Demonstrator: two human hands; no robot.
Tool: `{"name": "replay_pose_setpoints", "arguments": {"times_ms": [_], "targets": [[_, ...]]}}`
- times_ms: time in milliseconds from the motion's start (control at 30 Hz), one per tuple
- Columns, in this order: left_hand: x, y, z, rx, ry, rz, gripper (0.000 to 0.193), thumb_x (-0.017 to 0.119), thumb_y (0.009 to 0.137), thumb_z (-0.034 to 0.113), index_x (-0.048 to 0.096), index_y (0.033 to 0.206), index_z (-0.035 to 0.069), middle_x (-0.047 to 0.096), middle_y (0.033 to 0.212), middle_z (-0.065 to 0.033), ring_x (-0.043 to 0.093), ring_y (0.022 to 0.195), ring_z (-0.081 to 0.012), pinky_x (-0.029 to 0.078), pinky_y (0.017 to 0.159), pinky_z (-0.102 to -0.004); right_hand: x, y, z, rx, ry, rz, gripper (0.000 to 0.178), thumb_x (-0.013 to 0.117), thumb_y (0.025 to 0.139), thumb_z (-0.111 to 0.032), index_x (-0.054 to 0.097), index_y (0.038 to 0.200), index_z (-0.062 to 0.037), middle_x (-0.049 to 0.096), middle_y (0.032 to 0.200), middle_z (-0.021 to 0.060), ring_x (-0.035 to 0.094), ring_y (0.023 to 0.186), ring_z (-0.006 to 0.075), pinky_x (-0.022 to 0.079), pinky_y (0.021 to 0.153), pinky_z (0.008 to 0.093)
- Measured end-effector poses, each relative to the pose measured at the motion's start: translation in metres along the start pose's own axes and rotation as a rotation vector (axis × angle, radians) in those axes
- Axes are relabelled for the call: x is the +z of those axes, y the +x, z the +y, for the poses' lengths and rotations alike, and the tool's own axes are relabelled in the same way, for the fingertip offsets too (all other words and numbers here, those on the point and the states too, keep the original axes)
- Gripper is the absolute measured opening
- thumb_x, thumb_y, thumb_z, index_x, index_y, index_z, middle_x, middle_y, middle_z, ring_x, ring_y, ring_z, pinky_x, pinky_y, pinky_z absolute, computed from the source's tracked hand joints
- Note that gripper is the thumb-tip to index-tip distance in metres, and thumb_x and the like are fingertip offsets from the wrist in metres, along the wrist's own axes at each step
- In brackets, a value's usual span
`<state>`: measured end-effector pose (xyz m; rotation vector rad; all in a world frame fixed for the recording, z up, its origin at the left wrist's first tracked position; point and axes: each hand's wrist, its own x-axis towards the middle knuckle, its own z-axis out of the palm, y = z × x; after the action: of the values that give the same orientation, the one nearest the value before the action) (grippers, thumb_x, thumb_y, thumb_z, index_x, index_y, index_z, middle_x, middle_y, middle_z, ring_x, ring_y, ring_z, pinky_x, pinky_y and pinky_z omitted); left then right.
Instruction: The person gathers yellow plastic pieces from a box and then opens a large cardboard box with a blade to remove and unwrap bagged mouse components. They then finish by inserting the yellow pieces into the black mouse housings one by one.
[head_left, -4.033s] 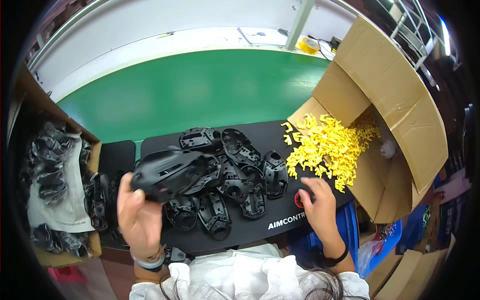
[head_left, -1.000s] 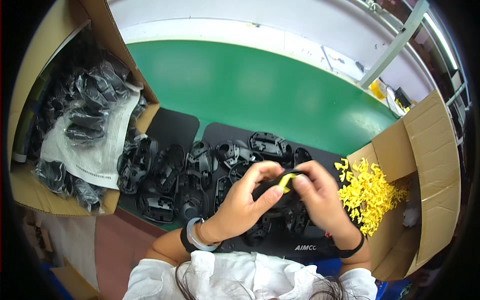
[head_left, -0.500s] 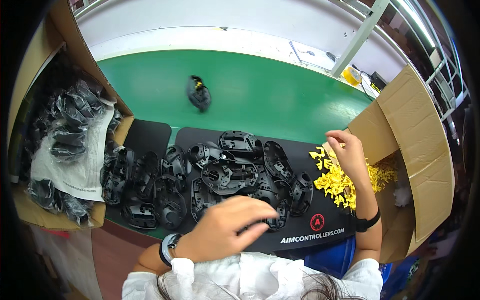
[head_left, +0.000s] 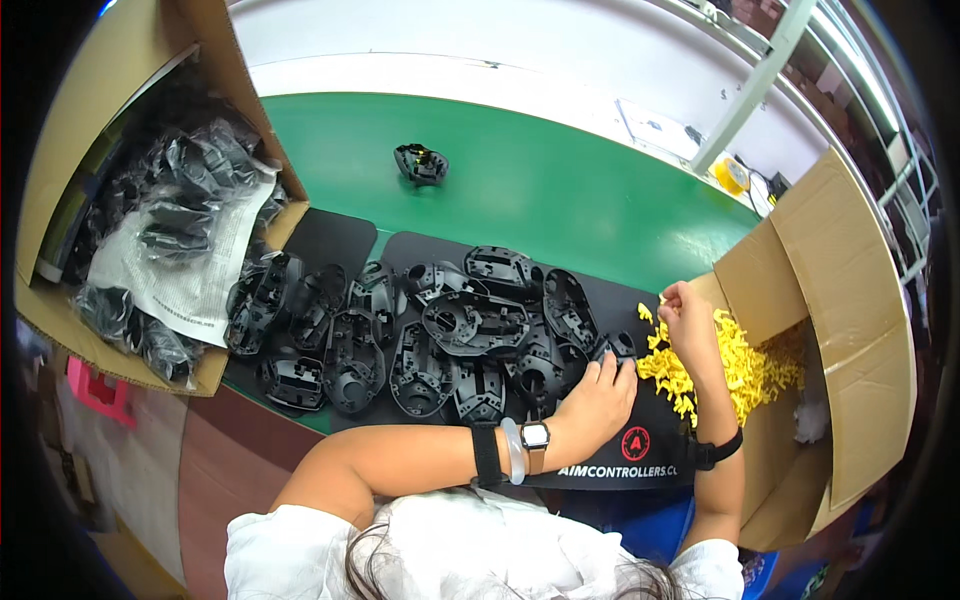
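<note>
My left hand (head_left: pixel 597 402) reaches across to the right end of a group of black plastic shells (head_left: pixel 475 324). Its fingers are closed on one black shell (head_left: pixel 618 346), mostly covered by the hand. Above the near-left side of a heap of small yellow plastic pieces (head_left: pixel 735 365), my right hand (head_left: pixel 692 325) is pinched, with a bit of yellow at its fingertips. Farther off on the green tabletop lies a single black shell (head_left: pixel 422 165) with a yellow piece in it.
A cardboard box (head_left: pixel 265 110) of bagged black parts stands at the left. On the right, an open cardboard box (head_left: pixel 850 330) lies beside the yellow pieces. The shells rest on a black mat (head_left: pixel 635 405). A yellow tape roll (head_left: pixel 731 176) is at the far right.
My left hand has gone right and down onto a shell. My right thumb and fingers have come together at the yellow pieces. The lone far shell, blurred before, now lies still and turned.
</note>
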<state>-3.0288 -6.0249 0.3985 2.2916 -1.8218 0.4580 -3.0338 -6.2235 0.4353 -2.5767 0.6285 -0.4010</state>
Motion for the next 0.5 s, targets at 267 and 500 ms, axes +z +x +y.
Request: {"name": "replay_pose_setpoints", "arguments": {"times_ms": [267, 500], "targets": [[-0.030, 0.013, -0.039, -0.339, -0.887, 0.239, 0.051, 0.068, 0.072, 0.020, 0.050, 0.113, -0.005, 0.057, 0.108, -0.0195, 0.058, 0.093, -0.0275, 0.045, 0.081, -0.0359, -0.032, -0.043, -0.016, 0.130, 1.069, -0.219, 0.027, 0.059, 0.084, -0.003, 0.056, 0.110, 0.0022, 0.056, 0.095, 0.0036, 0.057, 0.081, 0.0109, 0.053, 0.072, 0.0264], [-0.067, -0.010, -0.084, -0.750, -2.194, 0.292, 0.049, 0.063, 0.087, 0.036, 0.051, 0.118, 0.001, 0.059, 0.096, -0.0008, 0.052, 0.080, -0.0046, 0.043, 0.074, -0.0205, -0.008, -0.078, -0.092, 0.015, 1.314, -0.022, 0.024, 0.065, 0.081, -0.003, 0.058, 0.103, 0.0021, 0.062, 0.093, 0.0071, 0.060, 0.081, 0.0120, 0.052, 0.074, 0.0253]]}}
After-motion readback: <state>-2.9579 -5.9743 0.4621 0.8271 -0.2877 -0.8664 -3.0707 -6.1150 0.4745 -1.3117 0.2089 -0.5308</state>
